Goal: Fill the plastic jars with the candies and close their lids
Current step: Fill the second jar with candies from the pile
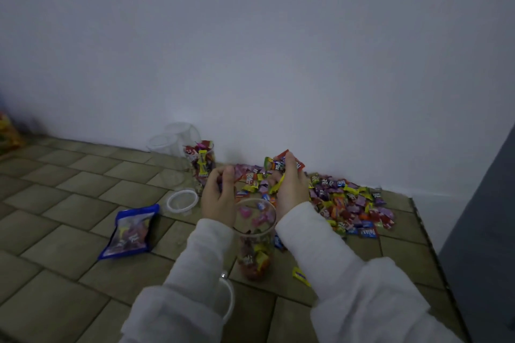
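Note:
A clear plastic jar (255, 242) stands open between my forearms, partly filled with wrapped candies. Just beyond its rim, my left hand (218, 195) is curled around a few purple candies. My right hand (291, 189) is raised over the far side of the jar, shut on a bunch of colourful candies (278, 164). A big pile of loose candies (348, 203) spreads on the floor to the right, along the wall. A second jar (201, 167), full of candies, stands behind my left hand. A clear round lid (182, 200) lies left of my left hand.
A blue candy bag (131, 231) lies on the tiled floor at left. Empty clear jars (174, 138) stand against the white wall. One yellow candy (301, 276) lies near my right forearm. A dark grey panel (485, 231) rises at the right edge.

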Available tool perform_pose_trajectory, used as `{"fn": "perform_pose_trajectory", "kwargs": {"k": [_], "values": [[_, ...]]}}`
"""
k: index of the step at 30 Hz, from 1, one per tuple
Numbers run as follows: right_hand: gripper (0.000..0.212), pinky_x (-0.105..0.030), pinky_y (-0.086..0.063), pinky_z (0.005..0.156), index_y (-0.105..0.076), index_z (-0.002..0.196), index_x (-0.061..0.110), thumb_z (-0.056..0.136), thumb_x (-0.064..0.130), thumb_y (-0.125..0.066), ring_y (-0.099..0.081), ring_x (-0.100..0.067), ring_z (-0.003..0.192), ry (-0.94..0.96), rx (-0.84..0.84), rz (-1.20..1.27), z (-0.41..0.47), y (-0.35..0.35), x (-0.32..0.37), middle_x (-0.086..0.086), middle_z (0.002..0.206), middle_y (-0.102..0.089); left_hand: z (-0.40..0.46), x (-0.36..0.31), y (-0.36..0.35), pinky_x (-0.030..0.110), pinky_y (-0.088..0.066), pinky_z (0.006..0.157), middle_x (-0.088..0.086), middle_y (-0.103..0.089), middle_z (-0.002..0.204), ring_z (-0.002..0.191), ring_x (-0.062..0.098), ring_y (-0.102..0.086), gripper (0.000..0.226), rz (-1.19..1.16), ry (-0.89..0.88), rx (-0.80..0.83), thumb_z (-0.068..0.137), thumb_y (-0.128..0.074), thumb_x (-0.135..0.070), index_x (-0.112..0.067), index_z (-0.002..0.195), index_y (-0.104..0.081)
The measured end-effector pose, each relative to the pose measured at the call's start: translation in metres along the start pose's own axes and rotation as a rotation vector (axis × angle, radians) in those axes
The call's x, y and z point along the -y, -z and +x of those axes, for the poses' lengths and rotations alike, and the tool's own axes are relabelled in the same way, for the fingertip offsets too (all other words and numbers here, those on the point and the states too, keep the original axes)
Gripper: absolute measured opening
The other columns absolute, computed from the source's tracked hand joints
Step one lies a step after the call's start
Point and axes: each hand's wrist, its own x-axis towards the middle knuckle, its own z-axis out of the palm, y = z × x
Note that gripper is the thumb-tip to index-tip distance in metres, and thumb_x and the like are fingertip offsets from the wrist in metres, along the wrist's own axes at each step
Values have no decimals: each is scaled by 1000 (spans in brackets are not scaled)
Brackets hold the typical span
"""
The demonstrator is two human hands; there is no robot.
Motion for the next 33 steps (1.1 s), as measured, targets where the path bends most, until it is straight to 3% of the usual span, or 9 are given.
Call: {"fn": "perform_pose_trajectory", "kwargs": {"k": [5,9,12,14,17,22,25,30,33], "values": [[32,-43,-52,79,-53,96,23,92,55,-48,-56,-19,69,-56,-60,-15,3,-6,-16,0,74,-61,-4,6,-4,7,-41,57,-3,-60,74,61,-8,-54,21,-54,54,-17,98,-43,-23,-20,82,-56],[29,-50,-51,91,-49,104,28,93,55,-45,-58,-16,80,-27,-93,-110,1,-2,-17,3,85,-60,-11,10,-9,22,-49,72,3,-64,84,78,8,-59,20,-87,59,16,97,-44,-29,-21,85,-58],[78,-52,-44,101,-51,125,27,70,82,-47,-55,-25,116,-19,-84,-168,-6,-7,-18,-6,128,-58,-14,10,-12,30,-50,68,1,-63,83,76,15,-58,18,-140,93,22,97,-45,-28,-23,87,-58],[104,-54,-42,103,-51,122,31,43,97,-46,-55,-26,117,-32,-92,-131,-3,-8,-25,-3,129,-58,-13,12,-11,35,-49,68,-2,-62,80,74,16,-57,16,-146,85,14,97,-48,-27,-24,86,-59],[78,-53,-42,103,-53,101,35,49,91,-44,-57,-26,114,-49,-84,-133,-2,-8,-25,-2,121,-62,-14,12,-10,28,-48,73,-1,-61,81,77,11,-57,11,-166,73,33,93,-55,-15,-21,84,-58],[34,-54,-46,96,-51,80,32,85,65,-49,-62,-28,96,-16,-85,-125,-6,-6,-20,-1,89,-64,-20,3,-10,11,-44,57,0,-53,79,63,-3,-52,26,-261,62,103,75,-56,10,-14,84,-54],[33,-52,-49,91,-49,75,29,89,58,-50,-58,-24,79,-5,-94,-107,-4,-5,-19,0,74,-59,-20,5,-8,12,-41,54,-1,-48,72,59,0,-46,18,-229,32,137,67,-60,0,-12,78,-50],[31,-50,-46,92,-49,75,30,91,56,-49,-56,-21,76,14,-98,-107,2,-3,-23,3,72,-57,-19,13,-8,25,-47,64,2,-56,70,67,14,-52,11,-220,32,116,72,-65,-15,-14,73,-55],[30,-49,-47,92,-49,76,30,91,56,-50,-57,-21,79,10,-85,-113,2,-2,-22,3,76,-59,-21,12,-10,28,-51,69,15,-64,79,74,21,-59,9,-294,72,42,79,-66,-16,-10,77,-59]]}}
